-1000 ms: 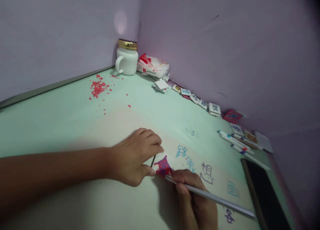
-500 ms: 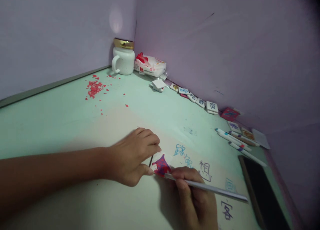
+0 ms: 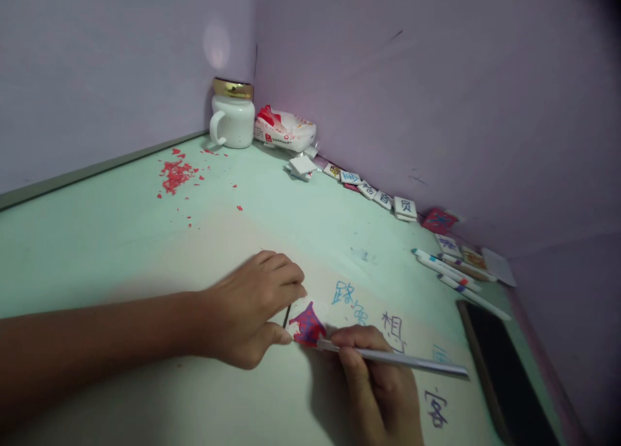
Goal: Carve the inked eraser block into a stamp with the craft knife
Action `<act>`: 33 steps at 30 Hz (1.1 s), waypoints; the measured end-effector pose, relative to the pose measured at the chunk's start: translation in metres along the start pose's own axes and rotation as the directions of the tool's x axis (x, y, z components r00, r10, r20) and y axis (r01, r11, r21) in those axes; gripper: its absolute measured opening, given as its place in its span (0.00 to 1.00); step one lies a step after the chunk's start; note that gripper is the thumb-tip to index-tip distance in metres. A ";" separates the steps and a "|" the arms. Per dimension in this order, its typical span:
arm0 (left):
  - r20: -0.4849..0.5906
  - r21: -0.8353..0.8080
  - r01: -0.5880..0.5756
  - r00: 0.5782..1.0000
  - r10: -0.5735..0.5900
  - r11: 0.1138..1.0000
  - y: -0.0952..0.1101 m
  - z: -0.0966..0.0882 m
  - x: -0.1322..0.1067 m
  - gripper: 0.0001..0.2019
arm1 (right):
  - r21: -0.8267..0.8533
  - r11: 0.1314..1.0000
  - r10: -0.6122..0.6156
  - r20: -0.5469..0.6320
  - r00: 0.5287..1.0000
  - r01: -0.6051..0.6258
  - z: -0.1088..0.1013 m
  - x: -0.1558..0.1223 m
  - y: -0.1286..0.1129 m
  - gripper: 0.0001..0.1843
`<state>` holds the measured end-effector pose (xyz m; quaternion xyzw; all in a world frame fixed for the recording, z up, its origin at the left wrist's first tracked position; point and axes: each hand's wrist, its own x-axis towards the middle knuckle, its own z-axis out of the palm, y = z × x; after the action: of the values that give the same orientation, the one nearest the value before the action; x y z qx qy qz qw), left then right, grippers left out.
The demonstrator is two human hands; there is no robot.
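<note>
My left hand (image 3: 262,307) pinches a small white square tile (image 3: 309,325) by its left side, between thumb and fingers, down on the table. Ragged red covers part of the tile, with purple marks over it. My right hand (image 3: 376,375) grips a slim silver craft knife (image 3: 412,359), pen-fashion. The knife's tip meets the tile at its lower right edge. A dark line shows along the tile's left edge, beside my thumb. My right palm hides part of the table.
Red scraps (image 3: 177,176) lie at the back left. A white mug (image 3: 233,119) with a gold lid and a plastic packet (image 3: 286,129) stand in the corner. Lettered tiles (image 3: 405,207) line the wall. Markers (image 3: 451,271) and a dark phone (image 3: 509,375) lie right. Characters (image 3: 392,326) mark the tabletop.
The whole view has shifted slightly, so things sit a little further left. Both hands keep their hold on the tile and the knife. Little else differs.
</note>
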<state>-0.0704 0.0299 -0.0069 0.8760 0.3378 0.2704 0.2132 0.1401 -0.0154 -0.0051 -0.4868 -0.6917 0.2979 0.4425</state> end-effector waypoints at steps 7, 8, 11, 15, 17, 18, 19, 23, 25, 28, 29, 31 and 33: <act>0.016 0.002 0.035 0.999 -0.035 0.999 0.003 -0.002 0.000 0.16 | -0.049 0.999 -0.014 0.091 0.996 0.019 -0.011 0.005 0.007 0.08; 0.013 0.006 0.035 0.999 -0.036 0.999 0.002 -0.002 0.000 0.16 | -0.049 0.999 -0.012 0.111 0.994 0.018 -0.012 0.005 0.008 0.08; 0.004 0.020 0.027 1.000 -0.027 0.999 0.001 -0.002 0.000 0.16 | -0.030 0.999 0.048 0.084 0.995 -0.045 -0.012 0.005 0.008 0.10; -0.002 0.034 0.004 1.000 -0.004 0.999 0.002 -0.002 -0.001 0.15 | 0.020 0.991 0.133 0.059 0.989 -0.134 -0.010 0.005 0.006 0.13; -0.002 0.042 0.015 1.000 -0.015 0.999 0.004 -0.003 0.000 0.15 | 0.044 0.988 0.140 0.109 0.984 -0.145 -0.010 0.005 0.007 0.12; 0.001 0.048 0.023 1.000 -0.023 0.999 0.005 -0.004 0.000 0.15 | 0.059 0.987 0.143 0.132 0.981 -0.151 -0.011 0.005 0.008 0.12; 0.002 0.055 0.031 1.000 -0.031 0.998 0.005 -0.004 0.000 0.15 | 0.076 0.984 0.149 0.147 0.978 -0.161 -0.012 0.005 0.009 0.12; -0.019 0.078 0.053 0.998 -0.052 0.996 0.007 -0.004 -0.001 0.16 | 0.158 0.952 0.243 0.138 0.960 -0.264 -0.020 0.005 0.017 0.14; -0.041 0.098 0.079 0.996 -0.075 0.992 0.008 -0.003 -0.003 0.17 | 0.202 0.929 0.283 0.154 0.947 -0.310 -0.024 0.004 0.021 0.15; -0.083 0.142 0.117 0.991 -0.106 0.983 0.009 -0.001 -0.004 0.16 | 0.242 0.921 0.290 0.099 0.952 -0.306 -0.026 0.002 0.023 0.13; -0.100 0.165 0.126 0.989 -0.110 0.978 0.010 -0.001 -0.004 0.15 | 0.244 0.933 0.261 0.050 0.964 -0.266 -0.025 0.002 0.022 0.11; -0.124 0.221 0.135 0.986 -0.110 0.966 0.011 -0.001 -0.003 0.13 | 0.192 0.971 0.155 -0.046 0.987 -0.144 -0.023 0.002 0.020 0.05; -0.137 0.272 0.131 0.986 -0.096 0.953 0.013 -0.002 -0.002 0.13 | 0.098 0.995 0.011 -0.132 0.991 0.002 -0.021 0.002 0.018 0.09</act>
<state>-0.0674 0.0200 0.0010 0.8582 0.4349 0.2602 0.0816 0.1662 -0.0072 -0.0107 -0.4848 -0.6443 0.2993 0.5101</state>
